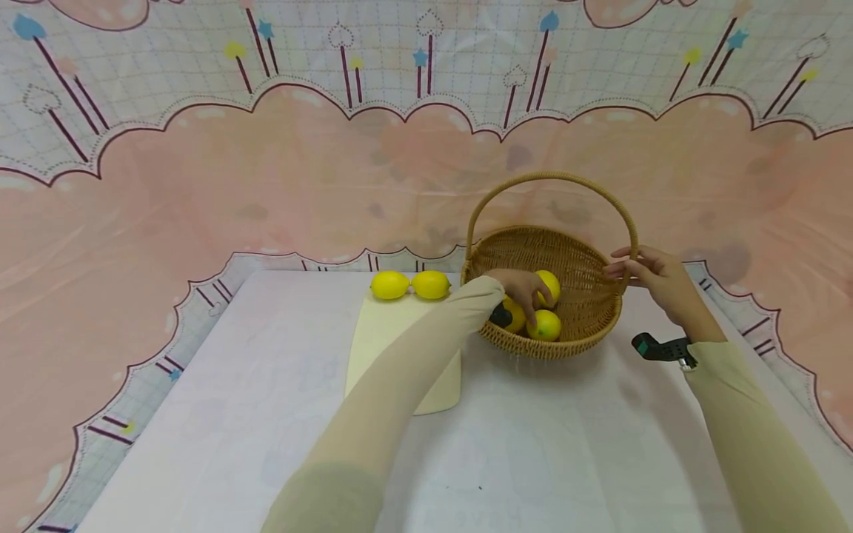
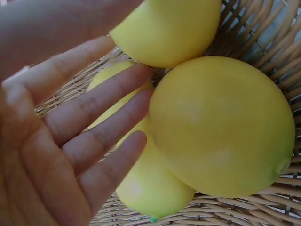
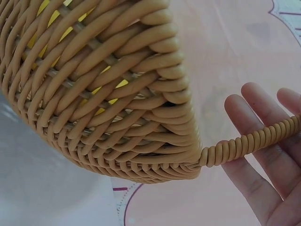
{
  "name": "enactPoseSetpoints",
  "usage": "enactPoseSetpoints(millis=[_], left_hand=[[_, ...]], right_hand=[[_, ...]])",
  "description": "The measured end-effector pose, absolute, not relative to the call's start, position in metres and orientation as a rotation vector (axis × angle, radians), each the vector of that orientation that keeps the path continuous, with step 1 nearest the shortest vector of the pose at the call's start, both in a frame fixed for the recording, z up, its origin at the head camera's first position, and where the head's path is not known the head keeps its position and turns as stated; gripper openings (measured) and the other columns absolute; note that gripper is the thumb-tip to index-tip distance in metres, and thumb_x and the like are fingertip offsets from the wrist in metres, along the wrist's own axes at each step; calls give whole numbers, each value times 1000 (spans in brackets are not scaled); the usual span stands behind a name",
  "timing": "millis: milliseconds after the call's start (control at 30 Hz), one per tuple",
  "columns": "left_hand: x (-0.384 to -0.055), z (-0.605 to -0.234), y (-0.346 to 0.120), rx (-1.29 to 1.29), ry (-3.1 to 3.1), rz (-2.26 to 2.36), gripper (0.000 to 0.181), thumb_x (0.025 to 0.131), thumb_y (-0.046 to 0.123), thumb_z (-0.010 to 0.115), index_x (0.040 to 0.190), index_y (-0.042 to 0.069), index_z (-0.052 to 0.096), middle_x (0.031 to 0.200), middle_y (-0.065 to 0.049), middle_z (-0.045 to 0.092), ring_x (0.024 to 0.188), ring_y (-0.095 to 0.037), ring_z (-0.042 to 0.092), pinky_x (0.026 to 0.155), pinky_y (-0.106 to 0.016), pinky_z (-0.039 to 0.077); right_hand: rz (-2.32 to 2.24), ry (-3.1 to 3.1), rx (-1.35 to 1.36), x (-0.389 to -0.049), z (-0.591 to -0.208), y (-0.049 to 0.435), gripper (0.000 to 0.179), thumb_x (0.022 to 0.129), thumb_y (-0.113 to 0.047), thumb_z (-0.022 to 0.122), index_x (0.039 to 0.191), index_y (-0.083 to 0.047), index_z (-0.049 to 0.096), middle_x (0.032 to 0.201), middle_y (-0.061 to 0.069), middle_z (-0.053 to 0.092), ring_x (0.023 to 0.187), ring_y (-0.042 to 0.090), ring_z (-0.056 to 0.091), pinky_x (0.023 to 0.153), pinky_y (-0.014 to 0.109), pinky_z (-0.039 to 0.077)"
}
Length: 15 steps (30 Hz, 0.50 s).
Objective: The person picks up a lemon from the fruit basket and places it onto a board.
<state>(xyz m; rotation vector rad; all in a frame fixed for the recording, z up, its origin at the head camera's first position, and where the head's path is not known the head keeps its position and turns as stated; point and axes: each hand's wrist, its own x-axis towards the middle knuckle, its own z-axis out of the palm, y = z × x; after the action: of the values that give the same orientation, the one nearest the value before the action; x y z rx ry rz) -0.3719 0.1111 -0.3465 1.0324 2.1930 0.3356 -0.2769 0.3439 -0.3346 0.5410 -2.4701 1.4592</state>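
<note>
My left hand [image 1: 523, 287] reaches down into a wicker basket [image 1: 580, 348] among several lemons [image 1: 545, 326]. Its fingers are extended in the left wrist view, with the tips right at a large lemon [image 2: 221, 127]. Other lemons show above this one and behind the fingers. At the basket's right side is my right hand [image 1: 656, 277], beside the lower end of the arched handle [image 1: 553, 176]. The wrapped handle crosses in front of its loosely spread fingers [image 3: 256, 181] in the right wrist view.
Left of the basket a cream cutting board [image 1: 376, 340] lies on the white-covered table [image 1: 233, 414]. Two more lemons [image 1: 389, 285] sit side by side at its far edge. My left sleeve [image 1: 393, 385] passes over the board. Behind the table hangs a pink patterned cloth [image 1: 300, 185].
</note>
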Motion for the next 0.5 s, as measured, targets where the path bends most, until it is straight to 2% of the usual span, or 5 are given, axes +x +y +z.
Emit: enactPoseSetpoints(millis=[233, 500], left_hand=[[-372, -352, 111, 1061, 2176, 331, 57, 81, 10, 72, 135, 15, 52, 134, -11, 55, 122, -20, 53, 97, -27, 48], [-369, -352, 113, 1134, 2173, 341, 58, 81, 4, 71, 135, 14, 52, 140, -6, 50, 127, -20, 48, 99, -24, 46]], right_hand=[[1485, -2462, 556, -276, -334, 343, 19, 99, -11, 45, 110, -15, 60, 89, -19, 69, 85, -6, 65, 75, 9, 51], [1469, -2461, 553, -276, -334, 343, 19, 99, -11, 45, 109, -15, 60, 89, -20, 69, 85, -6, 65, 74, 9, 51]])
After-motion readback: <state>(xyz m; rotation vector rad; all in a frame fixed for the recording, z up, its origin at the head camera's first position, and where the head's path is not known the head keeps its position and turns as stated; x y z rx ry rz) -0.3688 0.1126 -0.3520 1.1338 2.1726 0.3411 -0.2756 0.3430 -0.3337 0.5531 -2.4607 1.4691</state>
